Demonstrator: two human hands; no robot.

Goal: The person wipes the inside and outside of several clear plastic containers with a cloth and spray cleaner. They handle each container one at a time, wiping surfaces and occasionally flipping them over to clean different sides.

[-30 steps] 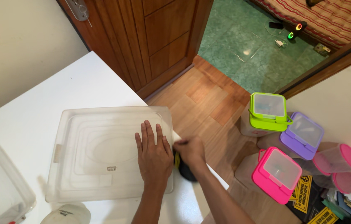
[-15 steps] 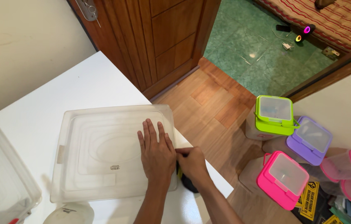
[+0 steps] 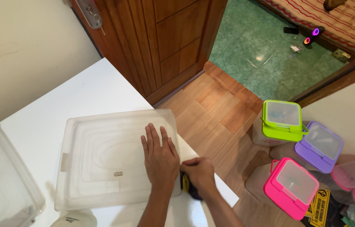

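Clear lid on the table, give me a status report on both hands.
Left hand flat on clear lid. Right hand gripping dark yellow-marked object at lid's edge. Nothing blocking.

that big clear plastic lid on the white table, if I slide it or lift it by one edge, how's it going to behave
The clear lid looks thin and wide, so it is probably light and may flex when lifted by one edge. Lying flat on the smooth white table, it would likely slide easily. The left hand is pressing flat on it, which seems to keep it from shifting.
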